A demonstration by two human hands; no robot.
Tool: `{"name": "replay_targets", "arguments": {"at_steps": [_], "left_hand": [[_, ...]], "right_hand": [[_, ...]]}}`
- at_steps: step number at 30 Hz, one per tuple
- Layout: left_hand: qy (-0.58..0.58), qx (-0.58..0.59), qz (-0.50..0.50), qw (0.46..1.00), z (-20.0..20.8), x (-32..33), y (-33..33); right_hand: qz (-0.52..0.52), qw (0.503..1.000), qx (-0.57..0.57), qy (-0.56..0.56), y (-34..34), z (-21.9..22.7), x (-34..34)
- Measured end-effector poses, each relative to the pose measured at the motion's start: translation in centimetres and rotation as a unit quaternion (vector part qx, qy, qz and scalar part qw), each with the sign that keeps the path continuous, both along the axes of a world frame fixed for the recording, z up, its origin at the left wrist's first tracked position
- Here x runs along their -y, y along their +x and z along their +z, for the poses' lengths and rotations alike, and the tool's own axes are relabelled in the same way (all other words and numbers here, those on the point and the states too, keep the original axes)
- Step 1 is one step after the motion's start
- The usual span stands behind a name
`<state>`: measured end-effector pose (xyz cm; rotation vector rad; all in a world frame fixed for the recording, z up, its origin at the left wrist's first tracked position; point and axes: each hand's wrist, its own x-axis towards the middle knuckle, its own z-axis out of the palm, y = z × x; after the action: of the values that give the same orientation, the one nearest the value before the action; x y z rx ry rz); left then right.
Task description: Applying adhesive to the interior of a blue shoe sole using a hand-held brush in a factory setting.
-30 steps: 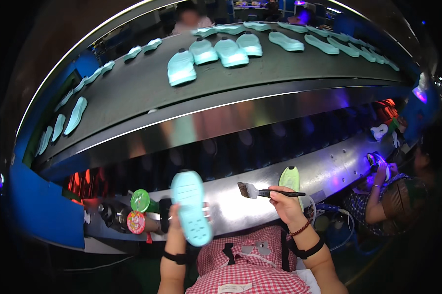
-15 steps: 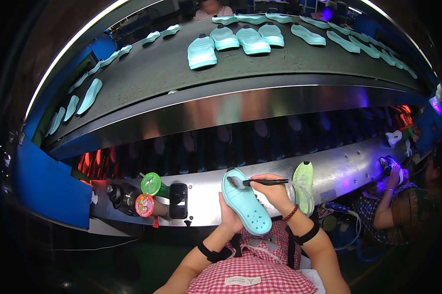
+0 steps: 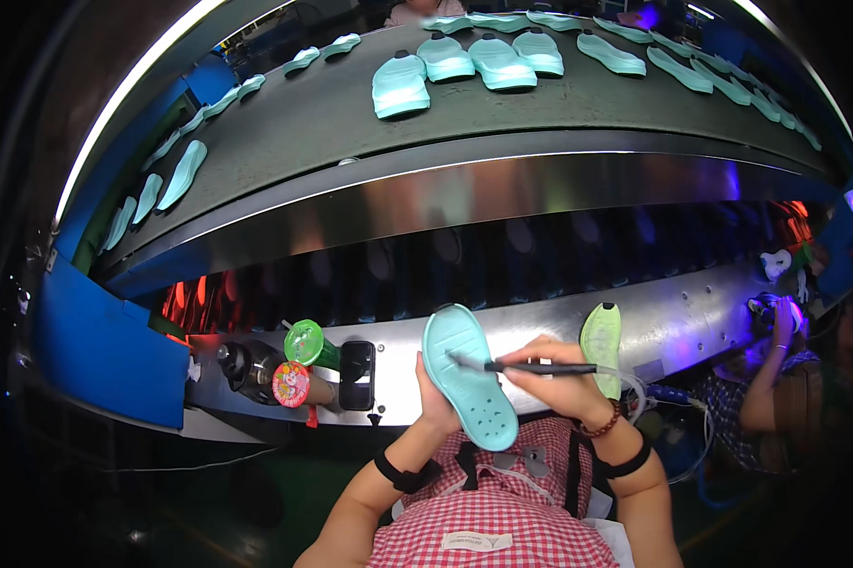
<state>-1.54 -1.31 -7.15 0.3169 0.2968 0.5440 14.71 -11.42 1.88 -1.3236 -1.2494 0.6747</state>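
My left hand (image 3: 435, 402) grips a light blue clog-shaped shoe sole (image 3: 478, 398) by its left edge, tilted up over the metal ledge. Small holes dot the sole's near end. In my right hand (image 3: 554, 379) is a brush (image 3: 570, 370) with a black handle, held between thumb and fingers like a pen. Its blurred bristles lie against the upper middle of the sole's face. Just beyond my right hand, a light green sole (image 3: 600, 341) with a dark tab rests on the ledge, its lower part beside my wrist and a clear tube.
Left on the metal ledge (image 3: 407, 379) stand a dark bottle (image 3: 246, 371), a green-lidded cup (image 3: 307, 343), a red-topped cup (image 3: 291, 384) and a black phone (image 3: 357, 376). Beyond runs a dark conveyor belt (image 3: 284, 133) carrying several light blue soles (image 3: 401, 87). A co-worker's arm (image 3: 772, 398) is at right.
The brush has moved down the sole's face from near its far end toward the middle. My left hand keeps its hold. The whole view has shifted slightly.
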Motion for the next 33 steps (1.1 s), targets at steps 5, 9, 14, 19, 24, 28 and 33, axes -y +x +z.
{"name": "replay_targets", "arguments": {"at_steps": [5, 9, 14, 19, 24, 28, 33], "left_hand": [[0.011, 0.112, -0.012, 0.994, 2.0, 0.4, 0.5], [0.031, -0.014, 0.018, 0.999, 2.9, 0.2, -0.2], [0.092, 0.103, 0.079, 0.987, 3.6, -0.5, -0.5], [0.185, 0.091, 0.210, 0.956, 5.1, -1.0, -0.8], [0.193, 0.142, 0.242, 0.940, 6.3, -1.3, -2.1], [0.213, 0.137, 0.244, 0.936, 6.5, -1.6, -2.4], [0.268, 0.156, 0.213, 0.927, 7.9, -0.9, -2.4]], "right_hand": [[0.151, 0.986, 0.031, -0.067, -1.3, 1.0, 0.3], [0.028, 0.999, -0.018, -0.015, -0.6, 1.2, 1.0], [0.304, 0.949, 0.020, 0.076, -0.8, 1.2, 1.3], [0.151, 0.988, -0.026, 0.005, -1.1, 1.5, 2.0], [0.173, 0.983, -0.041, 0.048, -0.9, 2.0, 2.5], [0.177, 0.983, 0.029, 0.039, -0.6, 1.5, 2.7], [0.166, 0.958, -0.234, -0.005, -1.0, 0.3, 2.6]]}}
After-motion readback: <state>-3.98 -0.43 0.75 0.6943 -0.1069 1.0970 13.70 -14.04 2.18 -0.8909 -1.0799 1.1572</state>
